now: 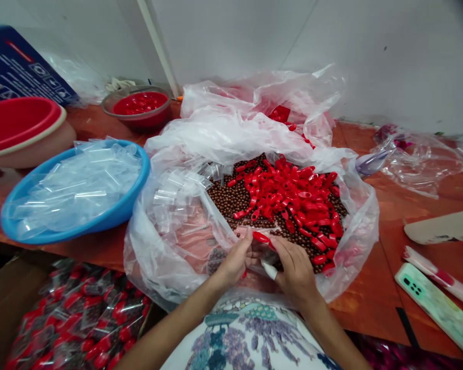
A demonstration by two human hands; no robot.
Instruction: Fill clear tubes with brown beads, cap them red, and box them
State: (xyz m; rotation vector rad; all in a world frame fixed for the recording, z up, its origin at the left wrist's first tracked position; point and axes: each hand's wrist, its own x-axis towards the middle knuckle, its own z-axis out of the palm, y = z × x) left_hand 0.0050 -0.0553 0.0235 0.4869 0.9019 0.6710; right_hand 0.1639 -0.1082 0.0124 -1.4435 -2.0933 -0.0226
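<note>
My left hand (pixel 236 261) and my right hand (pixel 296 264) meet over the near side of a large plastic bag. The fingers of my right hand pinch a glossy red plastic cap (pixel 261 237). My left thumb comes up to the cap's other end, its fingers curled; what they hold is hard to make out. A white pointed piece (pixel 269 270) shows by my right thumb. Beyond my hands lie a heap of red caps (pixel 293 192) on small brown beads (pixel 227 198), and clear plastic tubes (pixel 173 192) to the left.
The white translucent bag (pixel 148 257) spreads over a reddish table (pixel 386 257). A blue basin (pixel 144 174) of clear tubes stands left, near a red basin (pixel 23 115) and a bowl of red pieces (pixel 164 115). Below left, a box holds filled red-capped tubes (pixel 85 313). A phone (pixel 435 306) lies right.
</note>
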